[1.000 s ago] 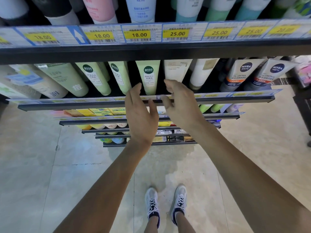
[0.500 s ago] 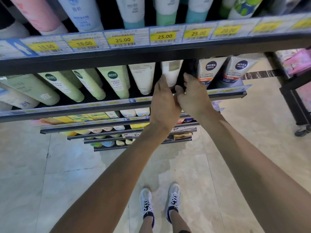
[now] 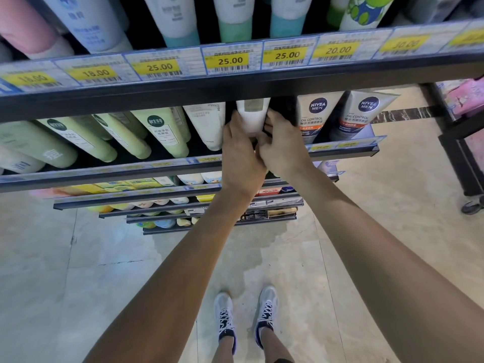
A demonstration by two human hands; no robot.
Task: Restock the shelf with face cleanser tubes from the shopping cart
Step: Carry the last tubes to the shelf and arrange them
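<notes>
Yellow price tags (image 3: pixel 230 60) reading 18.00, 25.00 and 20.00 run along the rail at 12 o'clock. A pale tiled floor (image 3: pixel 47 271) spreads from 9 to 3 o'clock. 2 white sneakers (image 3: pixel 267 307) stand at 6 o'clock. Pink packages (image 3: pixel 468 91) sit at 2 o'clock.

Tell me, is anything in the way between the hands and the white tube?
No. The left hand and right hand already touch the white tube from either side on the shelf, with nothing visible between.
</notes>
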